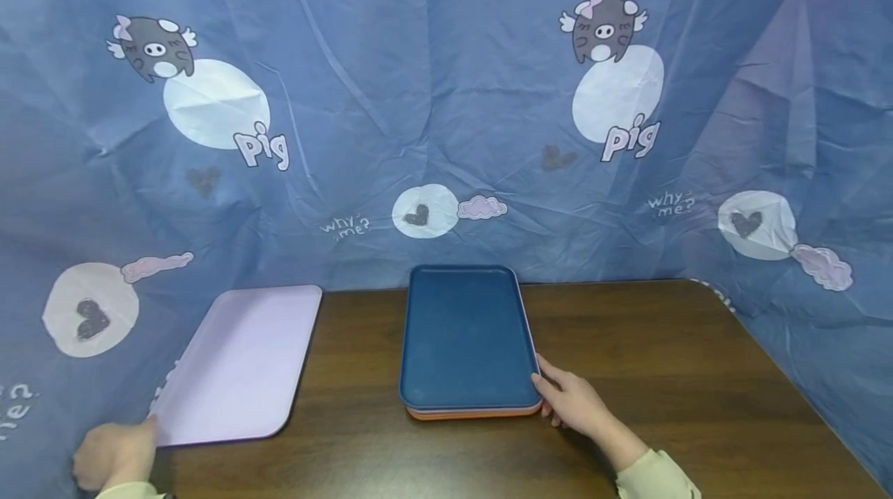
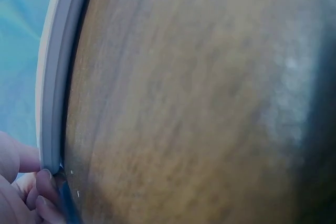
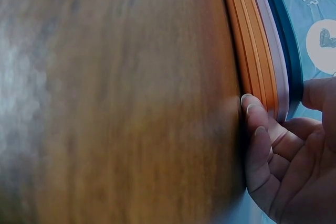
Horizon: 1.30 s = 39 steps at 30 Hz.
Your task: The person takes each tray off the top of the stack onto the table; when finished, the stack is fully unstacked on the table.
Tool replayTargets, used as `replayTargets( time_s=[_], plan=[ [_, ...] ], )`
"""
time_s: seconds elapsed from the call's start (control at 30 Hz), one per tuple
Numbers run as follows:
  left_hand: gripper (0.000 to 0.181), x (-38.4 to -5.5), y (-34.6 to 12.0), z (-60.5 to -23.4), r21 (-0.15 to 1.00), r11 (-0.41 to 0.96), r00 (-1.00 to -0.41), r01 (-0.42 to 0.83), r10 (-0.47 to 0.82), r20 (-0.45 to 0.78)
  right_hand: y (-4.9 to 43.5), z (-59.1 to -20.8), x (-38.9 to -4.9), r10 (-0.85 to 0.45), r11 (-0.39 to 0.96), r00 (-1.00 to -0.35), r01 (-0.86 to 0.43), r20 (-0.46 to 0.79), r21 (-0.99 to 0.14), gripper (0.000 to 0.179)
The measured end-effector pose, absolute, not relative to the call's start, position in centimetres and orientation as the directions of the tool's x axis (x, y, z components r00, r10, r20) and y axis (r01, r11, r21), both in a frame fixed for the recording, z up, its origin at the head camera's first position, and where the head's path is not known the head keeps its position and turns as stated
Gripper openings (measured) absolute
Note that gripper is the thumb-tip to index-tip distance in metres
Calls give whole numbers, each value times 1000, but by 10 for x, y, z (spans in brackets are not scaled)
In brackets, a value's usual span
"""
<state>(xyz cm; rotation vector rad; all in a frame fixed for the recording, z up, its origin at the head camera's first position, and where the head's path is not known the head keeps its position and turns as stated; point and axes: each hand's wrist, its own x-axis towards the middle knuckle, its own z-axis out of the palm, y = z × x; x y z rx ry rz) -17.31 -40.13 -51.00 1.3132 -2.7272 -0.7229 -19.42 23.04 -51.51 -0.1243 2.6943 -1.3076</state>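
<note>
A lilac tray (image 1: 244, 363) lies at the left end of the table, its far part near the back edge. My left hand (image 1: 117, 454) is at its near left corner. In the left wrist view, the thumb and curled fingers (image 2: 44, 184) pinch the tray's rim (image 2: 58, 77). At the middle of the table is a stack of trays: a dark blue tray (image 1: 467, 336) on top, a lilac one (image 3: 273, 45) below it, and orange (image 3: 252, 40) at the bottom. My right hand (image 1: 574, 400) grips the stack's near right corner, thumb on the blue rim, fingertips by the orange edge.
The brown wooden table (image 1: 670, 359) has a rounded far right corner. A blue cloth (image 1: 488, 111) printed with pigs and hearts hangs behind the table and along both sides. Bare wood shows between the lilac tray and the stack.
</note>
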Motion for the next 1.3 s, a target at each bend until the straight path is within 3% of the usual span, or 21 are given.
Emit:
replayTargets(
  time_s=[0.33, 0.6, 0.83, 1.0, 1.13, 1.3],
  plan=[
    [76, -169, -398, -508, 420, 518, -635, -745, -744, -209, 230, -514, -193, -143, 618, -984, -8, -103, -786, 57],
    [58, -166, -389, -498, 369, 653, -721, -661, -690, -70, 230, -515, -194, -142, 616, -984, -2, -109, -788, 57],
    [39, -174, -357, -479, 509, 697, -759, -505, -639, 123, 228, -514, -195, -122, 632, -984, 22, -127, -775, 57],
    [34, -186, -321, -462, 563, 748, -818, -352, -538, 203, 227, -514, -194, -109, 635, -985, 35, -135, -771, 56],
    [32, -190, -289, -452, 645, 736, -888, -205, -417, 194, 226, -514, -193, -112, 629, -987, 22, -119, -777, 56],
    [32, -192, -245, -443, 760, 641, -958, -107, -271, 94, 226, -513, -192, -115, 622, -988, 11, -105, -783, 56]
  ],
)
